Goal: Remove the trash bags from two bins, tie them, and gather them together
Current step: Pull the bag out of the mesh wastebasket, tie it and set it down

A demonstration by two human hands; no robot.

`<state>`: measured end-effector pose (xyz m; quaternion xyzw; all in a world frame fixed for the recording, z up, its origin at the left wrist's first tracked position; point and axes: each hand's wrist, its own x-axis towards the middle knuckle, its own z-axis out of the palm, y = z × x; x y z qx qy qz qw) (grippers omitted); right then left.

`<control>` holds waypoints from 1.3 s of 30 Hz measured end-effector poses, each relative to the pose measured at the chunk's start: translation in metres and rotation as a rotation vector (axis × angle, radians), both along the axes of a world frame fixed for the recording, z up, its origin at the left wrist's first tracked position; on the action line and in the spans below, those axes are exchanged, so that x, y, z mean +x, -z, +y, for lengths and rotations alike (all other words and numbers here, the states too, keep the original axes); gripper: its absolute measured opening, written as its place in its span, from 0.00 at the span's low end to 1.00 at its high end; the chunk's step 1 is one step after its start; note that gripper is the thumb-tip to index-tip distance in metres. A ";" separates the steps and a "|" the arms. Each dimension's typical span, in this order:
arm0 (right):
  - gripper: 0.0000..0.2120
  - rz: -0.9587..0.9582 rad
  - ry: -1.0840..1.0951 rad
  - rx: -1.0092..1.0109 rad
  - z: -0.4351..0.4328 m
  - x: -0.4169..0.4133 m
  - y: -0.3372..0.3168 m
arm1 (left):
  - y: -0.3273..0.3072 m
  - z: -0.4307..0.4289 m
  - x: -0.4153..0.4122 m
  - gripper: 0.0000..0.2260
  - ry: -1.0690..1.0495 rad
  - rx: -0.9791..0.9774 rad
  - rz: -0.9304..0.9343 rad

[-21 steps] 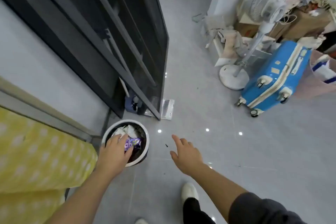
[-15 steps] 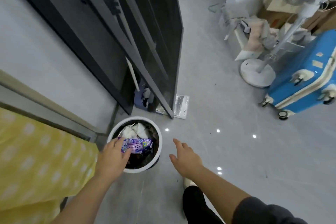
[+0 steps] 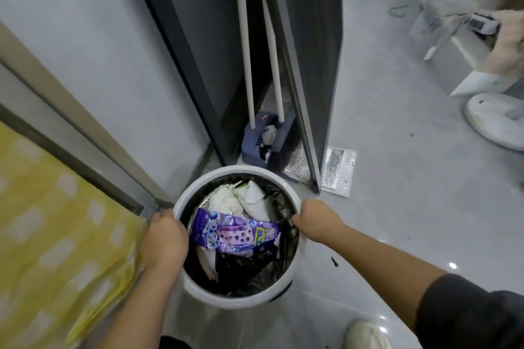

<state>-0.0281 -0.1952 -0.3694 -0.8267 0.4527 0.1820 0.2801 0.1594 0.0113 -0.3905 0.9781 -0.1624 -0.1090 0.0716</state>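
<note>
my left hand (image 3: pixel 164 238) and right hand (image 3: pixel 314 221) clasp opposite sides of the white bin (image 3: pixel 238 171) at its rim, on the floor (image 3: pixel 397 207) beside the dark door frame (image 3: pixel 198 93), i think to steady it so its full black trash bag (image 3: pixel 249 272) lifts out.

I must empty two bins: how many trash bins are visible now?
1. The round white plastic bin sits between the left hand and right hand, which grip its rim. Another may be out of view.
</note>
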 end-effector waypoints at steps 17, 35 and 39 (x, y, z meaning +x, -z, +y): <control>0.12 0.048 0.076 -0.204 -0.007 -0.018 -0.019 | -0.022 -0.025 -0.032 0.08 0.035 -0.141 -0.070; 0.10 0.118 0.256 -0.162 -0.063 -0.118 -0.033 | -0.080 -0.084 -0.061 0.09 0.310 -0.381 0.244; 0.09 0.166 0.423 -0.099 -0.094 -0.178 -0.009 | -0.071 -0.142 -0.112 0.10 0.439 -0.252 0.356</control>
